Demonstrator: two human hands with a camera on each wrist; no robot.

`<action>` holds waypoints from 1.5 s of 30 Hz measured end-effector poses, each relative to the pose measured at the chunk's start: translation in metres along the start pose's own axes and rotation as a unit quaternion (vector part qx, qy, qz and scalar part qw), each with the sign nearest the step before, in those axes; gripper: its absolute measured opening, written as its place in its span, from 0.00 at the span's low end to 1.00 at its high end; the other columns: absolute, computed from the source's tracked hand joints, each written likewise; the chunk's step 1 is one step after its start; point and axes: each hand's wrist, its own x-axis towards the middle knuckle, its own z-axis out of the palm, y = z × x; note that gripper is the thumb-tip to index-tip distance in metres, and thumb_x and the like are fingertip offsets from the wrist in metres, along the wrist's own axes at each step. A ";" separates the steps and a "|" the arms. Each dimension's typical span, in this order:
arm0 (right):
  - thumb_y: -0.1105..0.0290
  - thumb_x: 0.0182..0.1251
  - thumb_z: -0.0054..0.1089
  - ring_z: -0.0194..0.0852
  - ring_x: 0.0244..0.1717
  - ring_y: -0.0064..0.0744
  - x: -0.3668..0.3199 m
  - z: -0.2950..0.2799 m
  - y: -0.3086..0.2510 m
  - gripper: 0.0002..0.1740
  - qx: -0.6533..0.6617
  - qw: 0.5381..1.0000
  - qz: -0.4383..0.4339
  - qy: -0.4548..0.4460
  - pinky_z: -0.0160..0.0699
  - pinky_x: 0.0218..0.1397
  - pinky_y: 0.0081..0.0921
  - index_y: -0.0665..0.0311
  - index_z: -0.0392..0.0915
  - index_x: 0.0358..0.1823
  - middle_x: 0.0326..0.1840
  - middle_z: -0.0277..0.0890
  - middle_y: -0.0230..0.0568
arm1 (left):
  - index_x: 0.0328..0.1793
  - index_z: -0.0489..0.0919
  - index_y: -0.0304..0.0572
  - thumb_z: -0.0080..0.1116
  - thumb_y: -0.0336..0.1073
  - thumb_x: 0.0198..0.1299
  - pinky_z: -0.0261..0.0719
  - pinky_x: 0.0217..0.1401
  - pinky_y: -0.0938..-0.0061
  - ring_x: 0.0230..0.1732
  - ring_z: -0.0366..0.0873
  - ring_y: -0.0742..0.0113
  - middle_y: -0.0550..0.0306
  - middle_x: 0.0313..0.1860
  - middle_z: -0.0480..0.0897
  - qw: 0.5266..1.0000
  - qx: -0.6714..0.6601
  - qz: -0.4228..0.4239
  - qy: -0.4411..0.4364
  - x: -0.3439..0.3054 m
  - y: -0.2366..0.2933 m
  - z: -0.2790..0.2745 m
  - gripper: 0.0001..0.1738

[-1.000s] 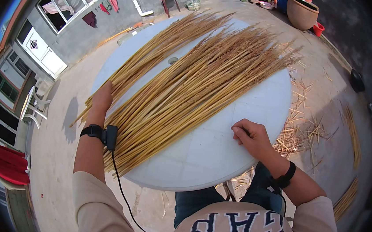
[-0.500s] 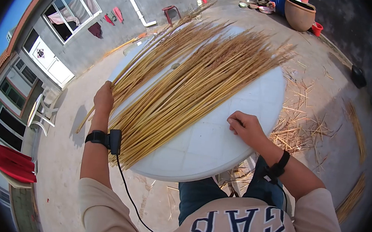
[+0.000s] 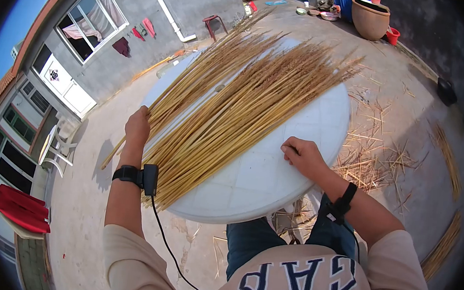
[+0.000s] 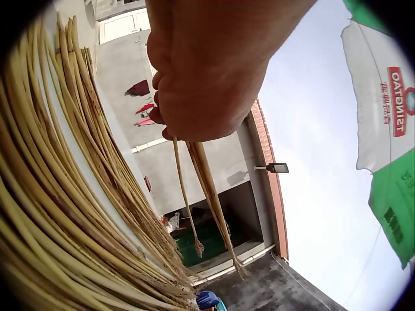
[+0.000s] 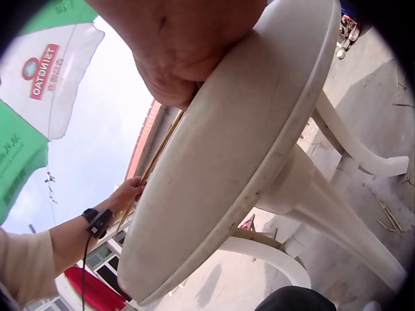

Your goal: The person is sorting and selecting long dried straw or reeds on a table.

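Observation:
My left hand grips a few long reed stalks by their lower part, at the left side of the round white table. Their feathery tips rise above the far end of the smaller stalk pile, and a butt end sticks out below the hand. A larger pile of reed stalks with brown tassels lies slantwise across the table, right of the smaller pile. My right hand rests by the table's right part, fingers loosely curled, with nothing seen in it.
Broken stalk bits litter the ground right of the table, with bundles of stalks farther right. A white chair stands at left. A big clay pot is at the back. A cable runs from the left wrist camera.
My left hand has lifted a few stalks off the smaller pile; their tips now reach beyond it. The head view has shifted slightly. My right hand stays near the same spot.

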 end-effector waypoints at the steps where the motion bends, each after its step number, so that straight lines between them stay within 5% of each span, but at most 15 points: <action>1: 0.70 0.63 0.52 0.68 0.20 0.18 0.001 0.000 0.000 0.08 0.001 1.000 -0.004 0.002 0.68 0.25 0.19 0.68 0.74 0.33 0.20 0.73 0.32 | 0.34 0.71 0.41 0.49 0.34 0.58 0.71 0.35 0.55 0.35 0.76 0.44 0.44 0.30 0.79 0.999 -0.004 -0.006 0.045 0.000 0.002 -0.003 0.05; 5: 0.70 0.63 0.52 0.68 0.19 0.19 0.000 0.000 0.002 0.08 -0.015 1.000 -0.017 0.005 0.68 0.25 0.19 0.68 0.74 0.33 0.19 0.73 0.33 | 0.34 0.73 0.41 0.49 0.33 0.58 0.70 0.34 0.56 0.36 0.75 0.44 0.42 0.29 0.78 0.990 -0.098 -0.062 0.076 0.003 -0.006 -0.002 0.04; 7: 0.70 0.62 0.52 0.68 0.19 0.19 0.001 0.000 0.000 0.08 -0.014 1.000 -0.017 0.003 0.68 0.25 0.19 0.68 0.74 0.33 0.19 0.73 0.33 | 0.36 0.75 0.40 0.48 0.30 0.58 0.69 0.29 0.62 0.29 0.76 0.51 0.46 0.23 0.77 0.988 -0.113 -0.055 0.092 0.005 -0.015 -0.001 0.05; 10: 0.70 0.61 0.52 0.72 0.21 0.27 0.001 -0.001 -0.002 0.08 -0.015 1.000 -0.001 0.002 0.72 0.28 0.24 0.67 0.75 0.32 0.20 0.75 0.39 | 0.38 0.75 0.35 0.46 0.27 0.58 0.65 0.23 0.78 0.19 0.65 0.76 0.63 0.18 0.71 0.930 -0.357 -0.090 -0.003 0.004 -0.005 -0.034 0.07; 11: 0.70 0.61 0.52 0.72 0.21 0.27 0.001 -0.001 -0.001 0.08 -0.014 1.000 -0.002 0.002 0.72 0.28 0.24 0.67 0.75 0.32 0.20 0.75 0.39 | 0.38 0.75 0.35 0.46 0.27 0.58 0.65 0.23 0.78 0.19 0.65 0.76 0.63 0.18 0.71 0.930 -0.355 -0.090 -0.002 0.004 0.003 -0.049 0.07; 13: 0.70 0.61 0.52 0.72 0.21 0.26 0.002 0.001 0.004 0.07 -0.002 1.000 -0.013 0.011 0.72 0.28 0.24 0.67 0.75 0.32 0.20 0.75 0.38 | 0.40 0.74 0.34 0.46 0.27 0.60 0.65 0.23 0.81 0.20 0.66 0.77 0.62 0.21 0.73 0.818 -0.565 -0.071 -0.084 0.002 0.018 -0.078 0.06; 14: 0.70 0.61 0.52 0.72 0.21 0.26 0.002 0.001 0.004 0.07 -0.001 1.000 -0.015 0.008 0.72 0.28 0.24 0.67 0.75 0.32 0.20 0.75 0.38 | 0.40 0.74 0.34 0.46 0.27 0.60 0.65 0.23 0.81 0.20 0.66 0.77 0.62 0.21 0.73 0.819 -0.563 -0.073 -0.082 0.000 0.027 -0.093 0.06; 18: 0.70 0.61 0.53 0.72 0.21 0.26 0.002 0.002 0.001 0.07 -0.007 1.000 -0.010 0.011 0.72 0.28 0.24 0.67 0.75 0.32 0.19 0.75 0.37 | 0.45 0.71 0.35 0.46 0.30 0.63 0.65 0.25 0.84 0.22 0.66 0.76 0.59 0.25 0.73 0.703 -0.704 0.013 -0.101 -0.013 0.078 -0.133 0.08; 23: 0.68 0.61 0.53 0.74 0.25 0.24 0.005 -0.005 0.007 0.10 0.028 0.999 0.017 -0.031 0.73 0.29 0.23 0.68 0.76 0.37 0.25 0.77 0.38 | 0.44 0.72 0.37 0.50 0.31 0.61 0.69 0.28 0.79 0.25 0.70 0.73 0.56 0.28 0.75 0.533 -0.834 0.068 -0.126 -0.038 0.158 -0.112 0.07; 25: 0.64 0.62 0.54 0.76 0.34 0.28 0.004 -0.006 -0.005 0.16 0.178 0.983 0.036 -0.035 0.75 0.36 0.23 0.69 0.73 0.45 0.34 0.77 0.41 | 0.44 0.73 0.38 0.51 0.30 0.61 0.71 0.29 0.79 0.26 0.72 0.72 0.56 0.28 0.77 0.494 -0.857 0.068 -0.133 -0.046 0.183 -0.089 0.07; 29: 0.61 0.62 0.54 0.75 0.42 0.33 -0.005 0.002 -0.032 0.22 0.168 0.981 -0.093 -0.012 0.74 0.45 0.25 0.70 0.70 0.51 0.41 0.76 0.44 | 0.44 0.72 0.38 0.52 0.30 0.60 0.74 0.29 0.78 0.26 0.74 0.71 0.55 0.29 0.78 0.484 -0.866 0.066 -0.108 -0.055 0.219 -0.050 0.07; 31: 0.61 0.62 0.54 0.74 0.44 0.35 -0.005 0.011 -0.038 0.20 0.019 0.975 -0.217 0.039 0.72 0.49 0.26 0.69 0.70 0.50 0.42 0.75 0.47 | 0.45 0.72 0.38 0.53 0.29 0.59 0.76 0.30 0.78 0.27 0.75 0.70 0.54 0.29 0.79 0.473 -0.875 0.058 -0.086 -0.058 0.234 -0.045 0.08; 35: 0.64 0.63 0.53 0.76 0.41 0.33 0.002 0.017 -0.050 0.17 0.040 0.984 -0.173 0.009 0.73 0.46 0.24 0.69 0.71 0.47 0.38 0.76 0.47 | 0.46 0.71 0.37 0.54 0.29 0.59 0.76 0.30 0.79 0.27 0.76 0.71 0.55 0.29 0.79 0.492 -0.864 0.072 -0.082 -0.060 0.251 -0.045 0.10; 38: 0.67 0.63 0.52 0.76 0.38 0.29 0.012 0.023 -0.038 0.13 0.047 0.996 -0.057 -0.054 0.73 0.43 0.23 0.69 0.70 0.44 0.34 0.76 0.45 | 0.47 0.70 0.37 0.53 0.28 0.59 0.76 0.31 0.79 0.28 0.76 0.70 0.54 0.30 0.78 0.495 -0.860 0.080 -0.092 -0.061 0.248 -0.039 0.11; 45: 0.70 0.68 0.44 0.75 0.37 0.24 0.010 0.040 -0.023 0.09 0.238 0.959 -0.034 -0.151 0.74 0.40 0.22 0.69 0.70 0.43 0.33 0.77 0.37 | 0.59 0.63 0.38 0.50 0.24 0.58 0.78 0.31 0.76 0.29 0.76 0.68 0.49 0.34 0.78 0.429 -0.885 0.071 -0.167 -0.071 0.227 -0.004 0.22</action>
